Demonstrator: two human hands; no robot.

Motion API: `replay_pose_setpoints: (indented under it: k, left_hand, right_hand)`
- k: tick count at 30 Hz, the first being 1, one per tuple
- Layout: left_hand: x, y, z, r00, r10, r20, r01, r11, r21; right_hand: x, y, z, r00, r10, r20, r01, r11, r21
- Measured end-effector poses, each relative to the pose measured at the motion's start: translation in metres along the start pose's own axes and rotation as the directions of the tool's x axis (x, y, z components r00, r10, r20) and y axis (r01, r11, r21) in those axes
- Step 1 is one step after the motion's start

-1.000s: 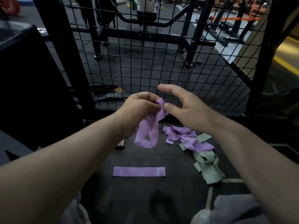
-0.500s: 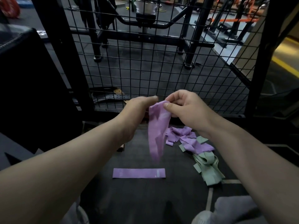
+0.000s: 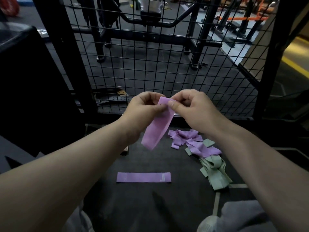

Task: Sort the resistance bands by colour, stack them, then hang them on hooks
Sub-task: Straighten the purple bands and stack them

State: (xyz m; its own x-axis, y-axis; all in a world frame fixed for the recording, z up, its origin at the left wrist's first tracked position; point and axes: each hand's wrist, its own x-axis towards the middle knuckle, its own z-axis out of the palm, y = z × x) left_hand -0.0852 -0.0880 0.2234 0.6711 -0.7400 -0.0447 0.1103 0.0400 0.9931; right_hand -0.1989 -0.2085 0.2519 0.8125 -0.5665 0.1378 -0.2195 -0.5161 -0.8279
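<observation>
The fingers [image 3: 171, 103] of the left hand [image 3: 147, 108] and the right hand [image 3: 192, 109] pinch the top edge of a purple band [image 3: 157, 129]. It hangs in a loop, raised above the far side of the flat band [image 3: 143, 177] lying on the floor. That flat band seems the only one sorted so far. Right of it and farther off, tangled purple bands [image 3: 187, 139] and green bands [image 3: 215, 174] wait. Sorting looks barely begun, with stacking and hanging left to do. No hooks show.

Head-worn wide-angle view, facing forward and down, near floor [image 3: 127, 206]
</observation>
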Motion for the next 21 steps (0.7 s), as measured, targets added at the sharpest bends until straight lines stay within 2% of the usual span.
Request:
replay_pose_setpoints:
  k: [2,4,8,11,15,21]
  left_hand:
    - [0.001,-0.001,-0.001,0.996,-0.078,0.032,0.077,0.997,0.010]
    - [0.000,-0.003,-0.001,0.995,-0.091,0.043,0.089,0.995,0.035]
    - [-0.003,-0.006,0.001,0.994,-0.068,0.081,0.064,0.997,0.046]
    - [-0.004,-0.004,0.002,0.991,-0.078,0.105,0.073,0.996,0.050]
    - [-0.006,-0.003,0.003,0.974,-0.157,0.163,0.147,0.987,0.070]
    - [-0.006,-0.009,-0.002,0.942,-0.236,0.241,0.184,0.958,0.218]
  right_hand:
    - [0.001,-0.003,-0.001,0.997,0.072,0.014,-0.073,0.991,0.113]
    - [0.000,-0.005,-0.001,0.989,0.134,0.061,-0.144,0.964,0.225]
    - [0.001,-0.002,-0.003,0.985,0.151,0.080,-0.164,0.968,0.192]
    - [-0.001,-0.005,-0.003,0.989,0.148,0.030,-0.151,0.963,0.222]
    - [0.000,-0.013,-0.008,0.986,0.165,-0.006,-0.150,0.911,0.384]
    - [0.008,-0.013,-0.031,0.930,0.332,-0.157,-0.192,0.805,0.562]
